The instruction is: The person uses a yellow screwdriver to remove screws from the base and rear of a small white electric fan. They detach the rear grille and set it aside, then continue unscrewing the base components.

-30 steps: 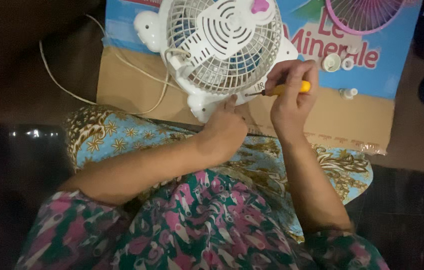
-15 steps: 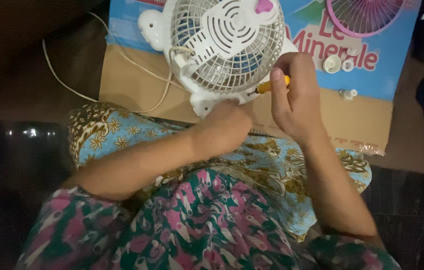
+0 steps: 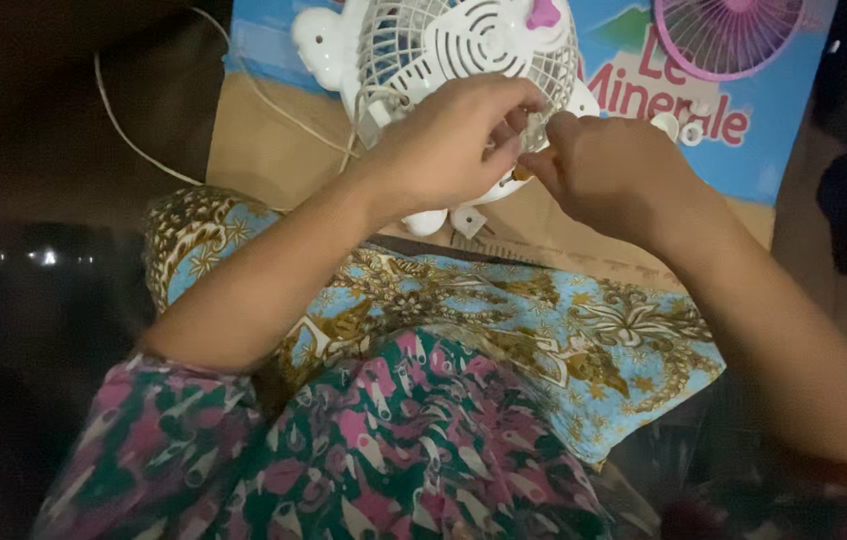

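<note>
While the small white fan (image 3: 463,60) lies on flattened cardboard (image 3: 273,150), both hands meet at its lower grille edge. Left hand (image 3: 443,145) has fingers curled on the grille; right hand (image 3: 608,165) is closed around something, can't tell what.

A small white plastic table fan (image 3: 463,50) with a round wire-grille cage is seen lying on a flattened brown cardboard sheet, its grille facing up toward the camera. A white slotted centre plate is set across the grille, and a pink plastic piece is fixed at its upper right edge. Blue blades can be made out dimly behind the grille. Rounded white lobes project from the housing at the upper left and at the lower edge. A pale cord is attached at the left side of the cage. The lower right part of the fan is covered by fingers.
</note>
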